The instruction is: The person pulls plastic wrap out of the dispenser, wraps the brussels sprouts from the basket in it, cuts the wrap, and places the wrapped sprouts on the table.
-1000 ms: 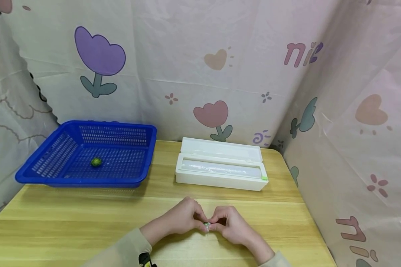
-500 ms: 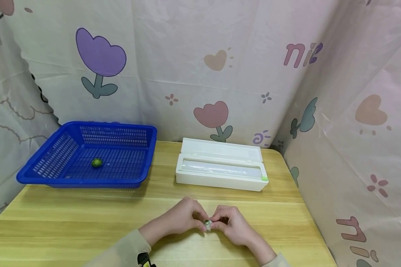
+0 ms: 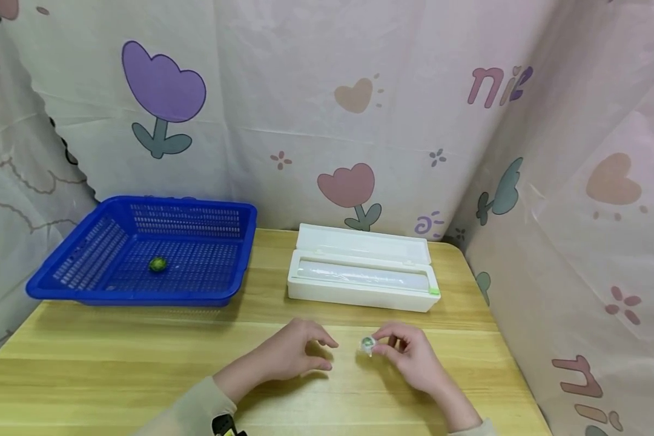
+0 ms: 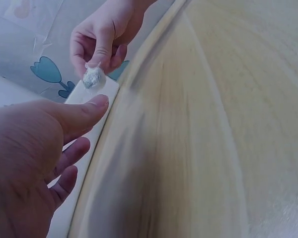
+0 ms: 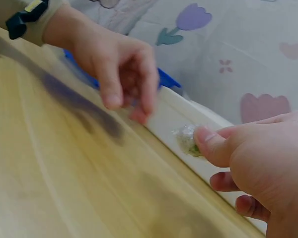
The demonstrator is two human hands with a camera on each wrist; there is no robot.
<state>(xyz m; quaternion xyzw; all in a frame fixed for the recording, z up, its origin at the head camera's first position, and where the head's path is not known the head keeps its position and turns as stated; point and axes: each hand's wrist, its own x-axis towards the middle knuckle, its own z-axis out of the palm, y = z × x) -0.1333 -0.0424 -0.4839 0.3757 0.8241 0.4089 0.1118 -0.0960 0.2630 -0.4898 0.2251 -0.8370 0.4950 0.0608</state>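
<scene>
My right hand (image 3: 411, 354) pinches a small round green item wrapped in clear plastic film (image 3: 367, 344) between thumb and fingertips, above the table. In the right wrist view the crinkled film (image 5: 186, 139) shows with green beneath it. To its left my left hand (image 3: 294, 352) is apart from it, thumb and fingers spread with nothing between them. The left wrist view shows this hand (image 4: 54, 144) close up and the wrapped item (image 4: 93, 77) in the other hand's grip beyond.
A white box with a roll of plastic film (image 3: 362, 275) stands behind the hands, its lid raised. At the back left is a blue basket (image 3: 136, 295) holding a small green ball-shaped vegetable (image 3: 157, 264). A patterned cloth (image 3: 272, 91) hangs behind the wooden table (image 3: 142, 363).
Both hands were together at the wrapped item. My left hand has let go and drawn slightly left; my right hand has carried the item to the right and a little farther from me.
</scene>
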